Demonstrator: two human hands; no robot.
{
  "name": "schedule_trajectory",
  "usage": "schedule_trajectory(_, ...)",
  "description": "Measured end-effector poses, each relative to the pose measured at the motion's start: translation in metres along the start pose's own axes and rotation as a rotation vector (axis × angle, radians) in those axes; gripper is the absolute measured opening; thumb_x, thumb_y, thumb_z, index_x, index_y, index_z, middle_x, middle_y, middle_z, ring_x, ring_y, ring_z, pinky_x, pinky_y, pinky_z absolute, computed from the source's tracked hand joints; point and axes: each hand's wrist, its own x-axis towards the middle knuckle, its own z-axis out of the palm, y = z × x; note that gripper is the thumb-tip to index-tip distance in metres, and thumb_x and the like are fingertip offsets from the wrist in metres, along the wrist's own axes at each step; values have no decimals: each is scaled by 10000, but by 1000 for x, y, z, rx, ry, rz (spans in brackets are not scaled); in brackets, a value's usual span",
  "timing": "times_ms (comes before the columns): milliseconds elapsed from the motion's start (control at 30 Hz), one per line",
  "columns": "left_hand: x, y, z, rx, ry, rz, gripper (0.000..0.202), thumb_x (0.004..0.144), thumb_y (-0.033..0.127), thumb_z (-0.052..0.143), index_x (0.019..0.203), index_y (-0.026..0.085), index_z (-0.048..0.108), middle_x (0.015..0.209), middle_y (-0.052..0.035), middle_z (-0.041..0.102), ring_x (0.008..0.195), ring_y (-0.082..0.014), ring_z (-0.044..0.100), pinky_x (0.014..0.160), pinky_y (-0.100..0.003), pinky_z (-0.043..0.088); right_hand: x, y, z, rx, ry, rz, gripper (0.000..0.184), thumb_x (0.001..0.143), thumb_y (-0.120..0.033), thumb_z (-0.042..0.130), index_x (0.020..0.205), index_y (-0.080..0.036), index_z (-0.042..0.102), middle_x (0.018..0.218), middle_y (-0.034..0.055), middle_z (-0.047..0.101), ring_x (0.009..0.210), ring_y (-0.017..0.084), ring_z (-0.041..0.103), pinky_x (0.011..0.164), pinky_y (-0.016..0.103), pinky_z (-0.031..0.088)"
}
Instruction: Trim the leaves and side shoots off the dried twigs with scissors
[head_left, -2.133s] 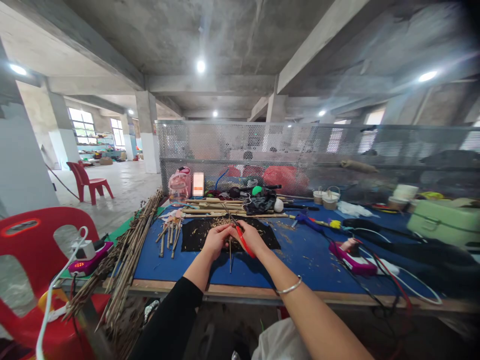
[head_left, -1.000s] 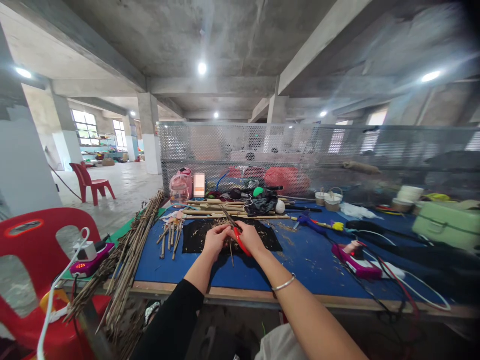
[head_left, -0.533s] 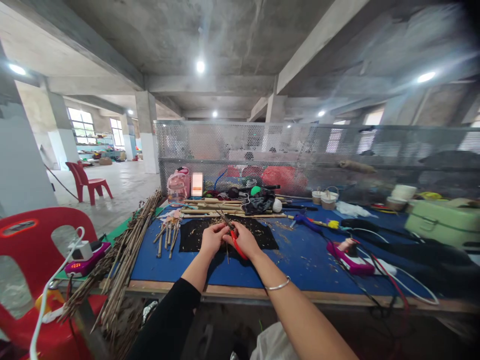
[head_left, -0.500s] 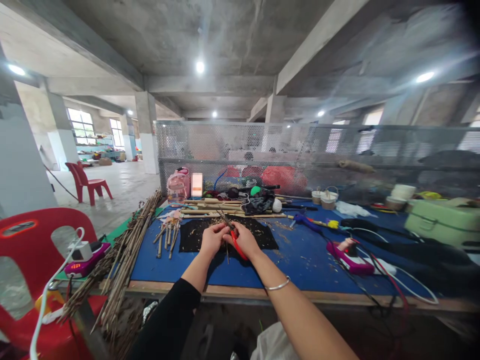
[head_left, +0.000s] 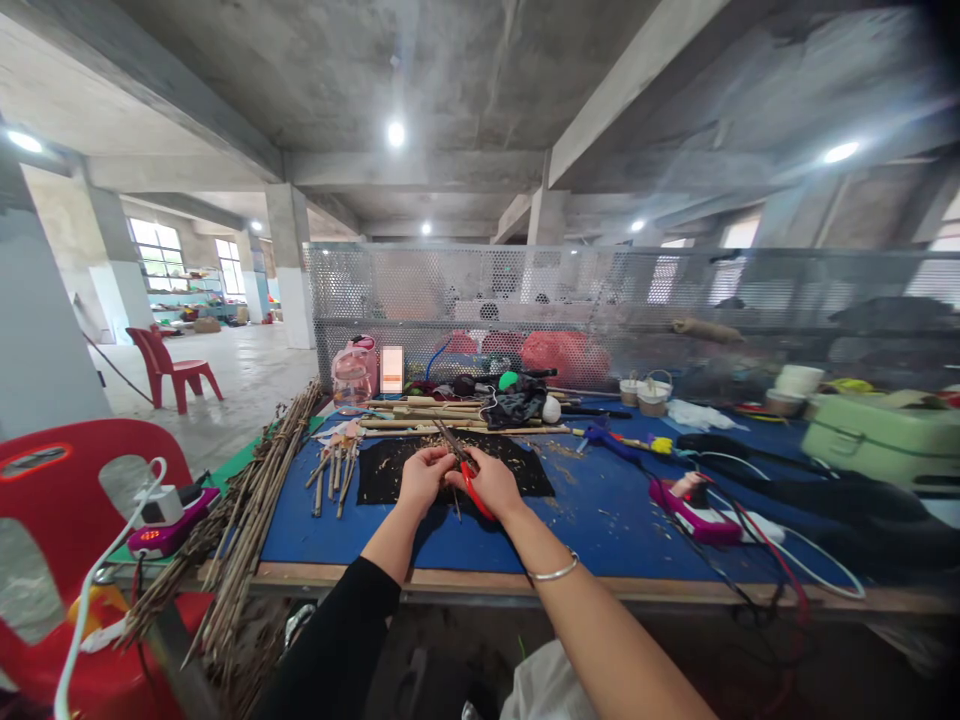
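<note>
My left hand (head_left: 424, 478) is closed, thumb and fingers pinching a thin brown stick (head_left: 457, 508) whose lower end pokes out below. My right hand (head_left: 491, 482) is wrapped round red-handled shears (head_left: 474, 485), their dark tips pointing up and away to the left. The hands nearly touch, above a black cloth (head_left: 380, 472) strewn with plant scraps. Exactly where the blades meet the stick is hidden by my fingers. Short cut sticks (head_left: 331, 478) lie in a group left of the cloth.
A bundle of long dry stalks (head_left: 259, 505) hangs over the table's left edge. Bamboo rods (head_left: 420, 410) and a white ball (head_left: 551, 409) lie behind the cloth. Purple power strips (head_left: 694, 520) with cables sit right and left (head_left: 161, 535). A red chair (head_left: 90, 460) stands at left.
The view has shifted very slightly. Both hands stay in nearly the same place, still holding the stick and the shears.
</note>
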Motion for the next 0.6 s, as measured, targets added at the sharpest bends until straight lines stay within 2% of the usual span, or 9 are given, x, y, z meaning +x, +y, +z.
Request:
schedule_trajectory(133, 1, -1, -2, -67, -73, 17, 312, 548, 333, 748, 756, 114, 673, 660, -46, 655, 523, -97, 548, 498, -199, 417, -1, 2, 4, 30, 5, -59, 557, 670, -477, 641, 1133, -193, 518, 1063, 82, 603, 942, 208, 572, 772, 288, 425)
schedule_trajectory(333, 3, -4, -3, -75, -126, -29, 370, 551, 372, 742, 811, 115, 681, 642, -39, 641, 472, -79, 503, 448, -191, 376, -1, 3, 7, 40, 33, -81, 491, 708, -404, 610, 1126, -167, 507, 998, 82, 595, 915, 192, 558, 763, 287, 417)
schedule_trajectory(467, 1, -5, -2, -54, -116, -43, 380, 557, 383, 738, 824, 119, 676, 620, -21, 622, 426, -53, 454, 421, -183, 355, -1, -1, 5, 69, 37, -85, 399, 730, -408, 592, 1065, -195, 552, 935, 60, 627, 841, 184, 585, 723, 272, 424)
schedule_trajectory(600, -3, -7, -4, -5, -66, -94, 354, 534, 368, 756, 770, 119, 666, 549, 4, 577, 409, -49, 443, 412, -176, 355, -1, -4, 3, 67, 39, -40, 392, 724, -439, 601, 1041, -209, 585, 889, 63, 657, 807, 196, 607, 690, 267, 430)
